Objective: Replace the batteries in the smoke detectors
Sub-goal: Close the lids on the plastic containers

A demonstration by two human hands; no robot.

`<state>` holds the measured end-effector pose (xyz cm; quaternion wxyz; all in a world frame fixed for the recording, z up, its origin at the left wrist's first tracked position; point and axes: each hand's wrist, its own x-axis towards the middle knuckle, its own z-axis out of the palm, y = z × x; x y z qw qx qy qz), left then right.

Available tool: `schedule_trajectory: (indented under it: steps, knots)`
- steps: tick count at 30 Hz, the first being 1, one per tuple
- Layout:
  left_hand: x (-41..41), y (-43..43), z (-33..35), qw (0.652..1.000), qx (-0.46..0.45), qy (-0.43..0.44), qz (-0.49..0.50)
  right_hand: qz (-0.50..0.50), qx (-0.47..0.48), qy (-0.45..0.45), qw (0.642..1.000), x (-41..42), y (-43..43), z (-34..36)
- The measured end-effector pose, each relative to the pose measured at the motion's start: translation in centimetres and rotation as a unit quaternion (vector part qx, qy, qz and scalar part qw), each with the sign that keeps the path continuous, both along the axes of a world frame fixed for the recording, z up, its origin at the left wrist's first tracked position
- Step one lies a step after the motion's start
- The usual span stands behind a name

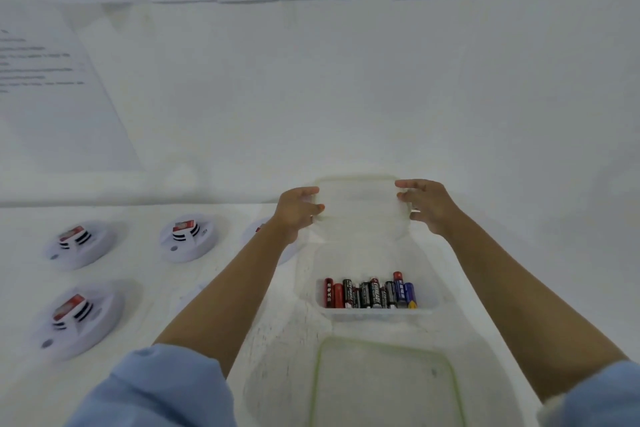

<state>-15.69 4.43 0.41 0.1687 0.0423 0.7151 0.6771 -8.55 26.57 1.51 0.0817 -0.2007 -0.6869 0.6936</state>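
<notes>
Both hands (pixel 298 210) (pixel 427 206) gripping clear lid (pixel 360 201)

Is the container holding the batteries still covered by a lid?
No: the container sits open with the batteries exposed, while both hands grip a separate clear container behind it.
</notes>
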Motion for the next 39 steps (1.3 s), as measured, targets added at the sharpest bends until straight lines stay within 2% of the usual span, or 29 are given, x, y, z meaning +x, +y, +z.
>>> schedule_trajectory:
  steps: [8,16,24,39]
  knots:
    - [0.3,-0.26,0.47,1.0,-0.03,0.004,0.005,-0.026,0.023,-0.023,0.999,-0.21,-0.47,-0.44]
    - [0.3,-0.79,0.54,1.0,0.006,-0.019,0.019,-0.033,0.032,-0.031,0.998,-0.22,-0.35,-0.54]
    - [-0.03,-0.35,0.32,0.998,-0.052,0.004,0.037,-0.037,-0.018,-0.039,0.998,0.06,0.06,-0.28]
    - [0.0,-0.5,0.86,0.996,-0.069,0.024,0.045,-0.082,0.009,-0.056,0.995,-0.07,-0.2,0.32]
